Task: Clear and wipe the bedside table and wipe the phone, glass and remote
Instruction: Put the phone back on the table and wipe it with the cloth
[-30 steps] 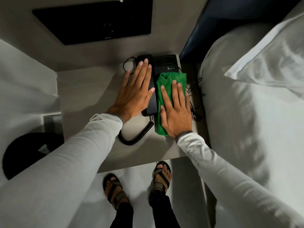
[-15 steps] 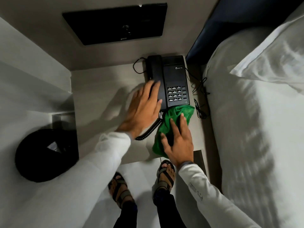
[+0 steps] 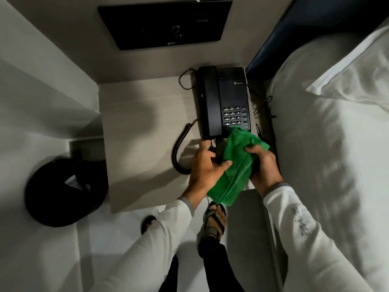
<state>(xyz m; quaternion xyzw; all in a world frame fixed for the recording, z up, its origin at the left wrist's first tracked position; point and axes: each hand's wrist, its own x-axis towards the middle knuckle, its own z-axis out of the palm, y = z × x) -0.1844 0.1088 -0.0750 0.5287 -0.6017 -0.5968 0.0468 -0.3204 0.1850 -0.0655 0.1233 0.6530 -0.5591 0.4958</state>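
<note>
A black phone is seen standing at the back right of the bedside table, its handset resting in the cradle on the left side of the set and its keypad on the near right part. From the near end of the phone a coiled cord is looped out to the left and back across the tabletop. Just in front of the phone a green cloth is held over the near right edge of the table, its upper end overlapping the phone's near right corner. The cloth is grasped by both hands: the left hand is closed on its left side with the thumb laid across the fabric, and the right hand is curled round its right side. To the right of the phone a bed with white linen and a pillow is seen. Beyond the phone a dark wall panel is mounted. Well to the left of the phone, on the floor, a black bin is seen.
</note>
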